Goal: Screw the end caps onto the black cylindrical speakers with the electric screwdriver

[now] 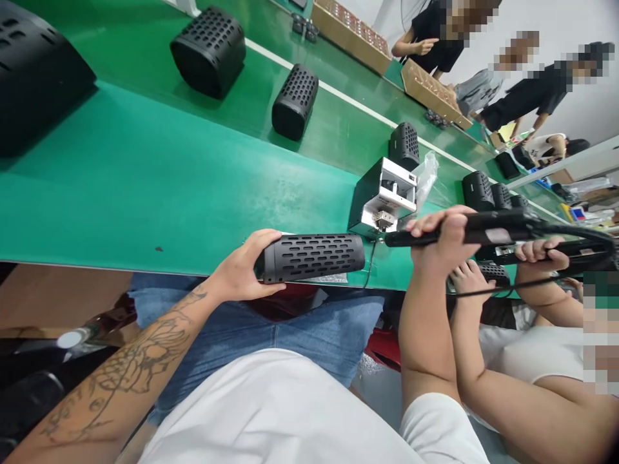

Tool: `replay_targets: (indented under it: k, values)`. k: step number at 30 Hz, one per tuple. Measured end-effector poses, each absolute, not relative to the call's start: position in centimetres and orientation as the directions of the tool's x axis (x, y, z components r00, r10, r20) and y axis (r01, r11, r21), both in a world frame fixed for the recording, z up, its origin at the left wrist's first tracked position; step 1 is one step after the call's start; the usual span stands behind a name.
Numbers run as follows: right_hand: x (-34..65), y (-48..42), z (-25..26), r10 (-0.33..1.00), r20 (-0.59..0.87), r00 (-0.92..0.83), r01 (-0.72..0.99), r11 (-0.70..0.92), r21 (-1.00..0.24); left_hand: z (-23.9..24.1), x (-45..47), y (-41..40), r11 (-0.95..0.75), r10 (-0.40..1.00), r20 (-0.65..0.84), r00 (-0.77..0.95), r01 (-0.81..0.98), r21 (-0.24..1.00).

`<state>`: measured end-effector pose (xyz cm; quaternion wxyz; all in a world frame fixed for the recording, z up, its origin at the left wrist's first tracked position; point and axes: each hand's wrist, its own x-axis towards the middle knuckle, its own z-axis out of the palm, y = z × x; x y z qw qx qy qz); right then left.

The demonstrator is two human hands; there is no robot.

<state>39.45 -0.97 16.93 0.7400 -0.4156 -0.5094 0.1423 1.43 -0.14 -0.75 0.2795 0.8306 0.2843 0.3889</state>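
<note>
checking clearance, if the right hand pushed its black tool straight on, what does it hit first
Probably the end of the speaker held by the left hand: the black tool in the right hand points at it across a small gap. Depth is unclear; the tip may sit nearer the metal box.

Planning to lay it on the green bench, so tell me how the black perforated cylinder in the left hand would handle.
The black perforated cylinder is round and lies sideways, so it would probably roll on the smooth green bench. It looks rigid: it juts from the left hand without sagging. Held one-handed by its end, it is likely light.
</note>
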Motion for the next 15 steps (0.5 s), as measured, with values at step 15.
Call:
replay_targets:
  k: [15]
  values:
    - [28.6,-5.2,15.9,0.837,0.541,0.081,-0.110,0.547,-0.830,-0.7,1.8,-0.1,-0.650,0.704,0.473,0.529,0.215,0.729]
